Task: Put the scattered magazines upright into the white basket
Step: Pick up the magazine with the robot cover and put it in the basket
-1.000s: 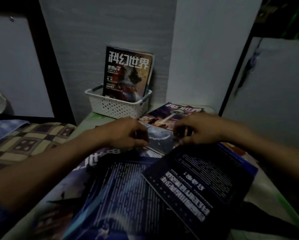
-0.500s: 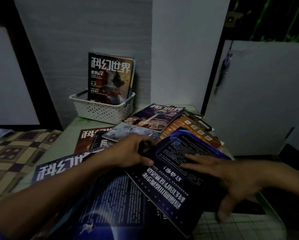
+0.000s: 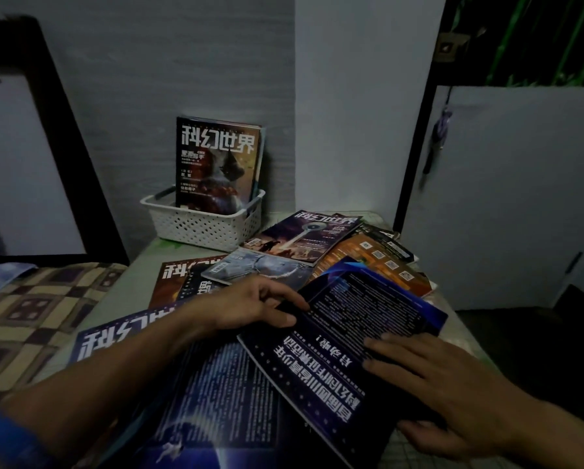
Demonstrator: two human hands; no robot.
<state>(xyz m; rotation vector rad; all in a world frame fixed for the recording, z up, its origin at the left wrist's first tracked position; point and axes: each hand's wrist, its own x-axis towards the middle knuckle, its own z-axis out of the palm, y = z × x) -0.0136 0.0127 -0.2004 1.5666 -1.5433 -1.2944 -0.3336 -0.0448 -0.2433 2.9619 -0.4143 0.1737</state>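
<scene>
A white perforated basket (image 3: 201, 228) stands at the back of the table against the wall, with a magazine (image 3: 216, 164) upright in it. Several magazines lie scattered flat on the table. On top, nearest me, lies a dark blue magazine (image 3: 338, 336), back cover up. My left hand (image 3: 253, 306) pinches its left edge with thumb and fingers. My right hand (image 3: 449, 390) grips its right side, fingers spread on the cover and thumb below the edge. Beyond it lie a purple-covered magazine (image 3: 304, 236) and an orange one (image 3: 375, 262).
A larger blue magazine (image 3: 216, 394) lies under my forearms. A checked cloth (image 3: 30, 316) covers the surface to the left. A white wall corner (image 3: 361, 113) rises behind the table; a white board (image 3: 520, 198) stands at the right. The table's right edge drops into dark space.
The view has shifted slightly left. My right hand slid further onto the dark blue magazine's right side and my left hand stays at its left edge; the magazine is barely moved.
</scene>
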